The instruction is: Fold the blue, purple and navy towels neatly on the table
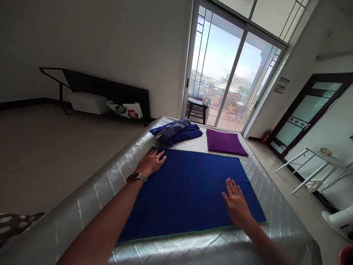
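Observation:
A blue cloth with a green edge (190, 191) lies spread flat on a silver quilted surface (102, 184). My left hand (150, 162), with a watch on its wrist, rests with fingers apart on the cloth's far left corner. On the right part of the same cloth, my right hand (235, 202) lies flat, fingers stretched out. Beyond the far edge sits a rumpled pile of blue and grey cloth (178, 132). A purple cloth, folded into a flat rectangle (226, 142), is to the right of that pile.
A black bench (110, 88) stands by the left wall, with a white box (88, 103) and a printed bag (127, 110) beneath. Sliding glass doors (231, 70) are at the back. At right are a small white table (327, 156) and a dark-framed door (309, 114).

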`<state>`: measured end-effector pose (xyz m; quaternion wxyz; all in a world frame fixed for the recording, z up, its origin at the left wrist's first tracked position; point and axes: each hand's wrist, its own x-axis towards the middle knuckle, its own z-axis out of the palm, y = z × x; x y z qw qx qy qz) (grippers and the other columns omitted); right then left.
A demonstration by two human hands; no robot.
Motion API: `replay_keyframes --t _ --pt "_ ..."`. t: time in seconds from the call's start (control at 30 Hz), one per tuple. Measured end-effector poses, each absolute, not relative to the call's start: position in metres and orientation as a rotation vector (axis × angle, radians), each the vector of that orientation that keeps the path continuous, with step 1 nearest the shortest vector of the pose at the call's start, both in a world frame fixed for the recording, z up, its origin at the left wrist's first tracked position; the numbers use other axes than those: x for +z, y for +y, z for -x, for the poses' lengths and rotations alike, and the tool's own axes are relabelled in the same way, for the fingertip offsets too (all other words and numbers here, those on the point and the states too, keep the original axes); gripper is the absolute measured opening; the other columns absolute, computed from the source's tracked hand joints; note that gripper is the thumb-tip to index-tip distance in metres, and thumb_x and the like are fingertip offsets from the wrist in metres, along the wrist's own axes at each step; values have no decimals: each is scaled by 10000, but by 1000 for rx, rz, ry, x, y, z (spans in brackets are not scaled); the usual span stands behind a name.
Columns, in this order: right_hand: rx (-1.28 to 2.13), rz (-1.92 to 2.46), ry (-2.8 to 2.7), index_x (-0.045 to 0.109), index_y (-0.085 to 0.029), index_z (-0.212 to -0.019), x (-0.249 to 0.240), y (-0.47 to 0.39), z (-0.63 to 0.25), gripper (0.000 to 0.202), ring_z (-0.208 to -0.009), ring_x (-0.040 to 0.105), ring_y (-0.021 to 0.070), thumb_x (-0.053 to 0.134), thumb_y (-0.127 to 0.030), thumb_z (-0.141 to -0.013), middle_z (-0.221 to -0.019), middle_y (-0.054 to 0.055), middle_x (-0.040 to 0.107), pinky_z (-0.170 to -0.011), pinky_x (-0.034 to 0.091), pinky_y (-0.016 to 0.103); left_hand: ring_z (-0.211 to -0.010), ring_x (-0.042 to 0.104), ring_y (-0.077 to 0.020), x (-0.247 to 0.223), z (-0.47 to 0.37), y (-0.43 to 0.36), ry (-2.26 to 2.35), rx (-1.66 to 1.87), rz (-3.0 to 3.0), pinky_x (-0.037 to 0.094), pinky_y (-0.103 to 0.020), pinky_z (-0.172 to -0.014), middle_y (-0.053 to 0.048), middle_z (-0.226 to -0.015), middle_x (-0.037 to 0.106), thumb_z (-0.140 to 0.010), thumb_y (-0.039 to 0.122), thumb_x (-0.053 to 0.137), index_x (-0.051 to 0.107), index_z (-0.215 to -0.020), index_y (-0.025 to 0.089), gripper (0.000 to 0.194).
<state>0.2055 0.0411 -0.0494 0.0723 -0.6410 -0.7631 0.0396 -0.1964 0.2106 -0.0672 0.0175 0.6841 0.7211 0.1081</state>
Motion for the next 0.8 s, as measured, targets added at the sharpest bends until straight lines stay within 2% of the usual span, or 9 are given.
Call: replay_keyframes --t 0.17,0.3,0.57,0.8 --pt "382 1595 -2507 182 -133 -1596 -46 28 -111 720 -1536 137 220 149 -574 -1028 -1650 72 154 -1258 146 440 -1480 337 -283 -64 196 207 2242 325 -2121 266 -456 -1210 -113 -1572 431 -980 504 258 429 -1516 211 634" --pt "447 1613 -2540 157 -124 -1596 -47 27 -110 741 -1539 110 212 169 -592 -1022 -1650 74 122 -1263 116 435 -1475 347 -280 -65 196 208 2232 320 -2147 266 -448 -1209 -121 -1566 440 -982 494 262 434 -1512 200 630" --pt "245 2137 -2243 162 -157 -1603 -67 33 -233 761 -1538 146 211 189 -621 -1000 -1663 55 174 -1261 118 427 -1482 332 -267 -68 198 212 2234 312 -2135 233 -422 -1222 -110 -1568 440 -979 498 255 426 -1517 205 636" --pt "6 2356 -1855 200 -153 -1603 -103 21 -337 735 -1525 214 233 159 -566 -996 -1659 67 236 -1235 223 454 -1474 348 -279 -73 199 214 2236 352 -2152 237 -432 -1220 -114 -1557 455 -966 494 296 452 -1502 196 633"
